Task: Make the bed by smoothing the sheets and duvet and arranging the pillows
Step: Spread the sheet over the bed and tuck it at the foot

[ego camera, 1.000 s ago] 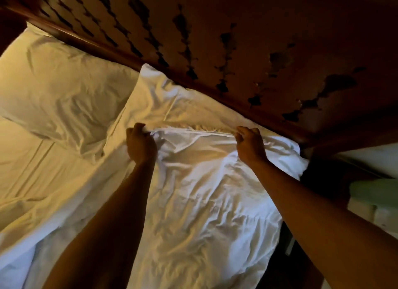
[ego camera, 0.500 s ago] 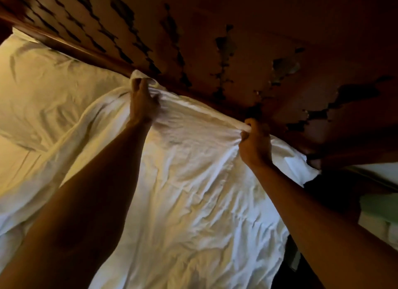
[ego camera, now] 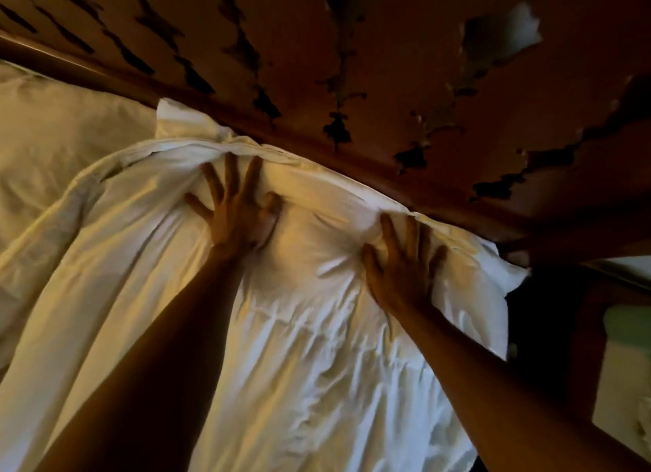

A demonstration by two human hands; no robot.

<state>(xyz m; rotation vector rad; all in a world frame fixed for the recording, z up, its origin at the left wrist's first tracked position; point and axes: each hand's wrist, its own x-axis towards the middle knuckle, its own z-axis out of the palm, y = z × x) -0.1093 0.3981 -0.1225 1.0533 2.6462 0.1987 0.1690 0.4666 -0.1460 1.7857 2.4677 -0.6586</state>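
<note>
A white, wrinkled duvet (ego camera: 299,348) lies pulled up to the headboard, covering the near pillow except for one corner (ego camera: 172,114) that sticks out at the top. My left hand (ego camera: 236,207) presses flat on the duvet near its top edge, fingers spread and straight. To its right, my right hand (ego camera: 401,267) also presses flat on the duvet with fingers spread, close to the top hem. A second pillow (ego camera: 60,147) lies uncovered at the left, against the headboard.
The dark red padded headboard (ego camera: 387,66) with peeling, torn patches runs across the top. A dark gap (ego camera: 549,313) drops off beside the bed's right edge, with a pale green object (ego camera: 627,327) beyond it.
Both hands have let go of the duvet's top edge, which they had pulled up over the near pillow, and now lie flat and spread on the duvet.
</note>
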